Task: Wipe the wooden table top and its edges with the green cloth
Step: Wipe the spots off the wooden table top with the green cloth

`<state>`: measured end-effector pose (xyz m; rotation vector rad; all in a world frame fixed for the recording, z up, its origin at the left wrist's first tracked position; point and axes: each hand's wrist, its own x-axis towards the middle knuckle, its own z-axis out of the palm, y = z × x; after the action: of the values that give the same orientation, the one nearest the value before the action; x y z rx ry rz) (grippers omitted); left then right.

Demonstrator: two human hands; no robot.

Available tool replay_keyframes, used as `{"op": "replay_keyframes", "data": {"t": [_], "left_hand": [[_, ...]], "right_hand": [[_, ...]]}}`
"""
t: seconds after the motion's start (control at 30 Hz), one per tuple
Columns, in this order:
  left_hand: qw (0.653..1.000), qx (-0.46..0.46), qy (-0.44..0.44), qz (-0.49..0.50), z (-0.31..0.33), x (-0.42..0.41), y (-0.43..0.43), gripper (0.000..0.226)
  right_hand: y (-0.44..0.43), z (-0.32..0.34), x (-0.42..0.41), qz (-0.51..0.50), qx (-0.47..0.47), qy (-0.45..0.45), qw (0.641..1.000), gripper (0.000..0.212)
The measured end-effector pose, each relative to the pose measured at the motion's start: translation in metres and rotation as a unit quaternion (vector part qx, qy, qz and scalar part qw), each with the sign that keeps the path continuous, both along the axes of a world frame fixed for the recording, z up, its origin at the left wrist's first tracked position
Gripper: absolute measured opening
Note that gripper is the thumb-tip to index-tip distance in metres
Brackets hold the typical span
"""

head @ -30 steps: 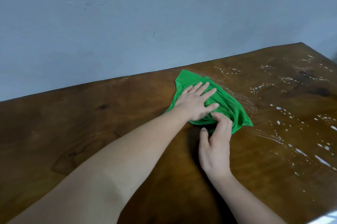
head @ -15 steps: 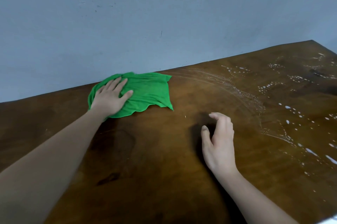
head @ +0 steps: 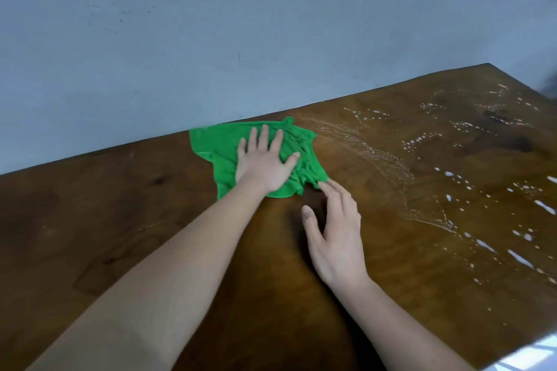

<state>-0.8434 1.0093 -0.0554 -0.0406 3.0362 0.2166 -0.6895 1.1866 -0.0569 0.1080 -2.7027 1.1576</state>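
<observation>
The green cloth (head: 224, 144) has swung back toward the middle of the table's far edge: half a second ago it lay further toward the far-left part of the table top (head: 120, 220), and a second ago it sat about where it is now, so the left hand (head: 265, 164) is stroking it side to side along the edge that meets the wall (head: 241, 23). That stroke has left a curved smear line (head: 373, 156) on the wood; to the right of it the white droplets (head: 422, 141) remain scattered up to the far-right corner and along the right edge, so by my judgement the left and middle of the top are mostly done, while the right portion and the edges are yet to be wiped. The left hand lies flat on the cloth, fingers spread, palm pressing down, gripping nothing. The right hand (head: 334, 235) is loosely open, fingers slightly curled, its fingertips (head: 327, 188) at the cloth's near-right corner, touching or just short of it; I cannot tell which. It holds nothing, and it has moved up toward the cloth since the previous view.
</observation>
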Motion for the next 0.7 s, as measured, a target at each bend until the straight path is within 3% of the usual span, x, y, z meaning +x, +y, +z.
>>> {"op": "replay_keyframes", "data": {"t": [0.13,0.27,0.5,0.7], "left_hand": [[0.997,-0.018,-0.011,-0.077,0.000,0.000,0.063,0.092],[0.994,-0.006,-0.010,-0.110,0.000,0.001,0.085,0.092],[0.993,-0.001,0.009,-0.119,0.001,-0.007,0.050,0.095],[1.000,-0.014,0.018,-0.015,-0.002,-0.041,-0.029,0.097]], "right_hand": [[0.023,0.006,-0.012,0.027,0.202,-0.034,0.978,0.088],[0.063,0.003,-0.019,0.046,0.340,-0.095,0.934,0.099],[0.081,0.001,-0.011,0.065,0.345,-0.059,0.935,0.095],[0.082,0.004,-0.011,0.083,0.337,-0.078,0.935,0.095]]}}
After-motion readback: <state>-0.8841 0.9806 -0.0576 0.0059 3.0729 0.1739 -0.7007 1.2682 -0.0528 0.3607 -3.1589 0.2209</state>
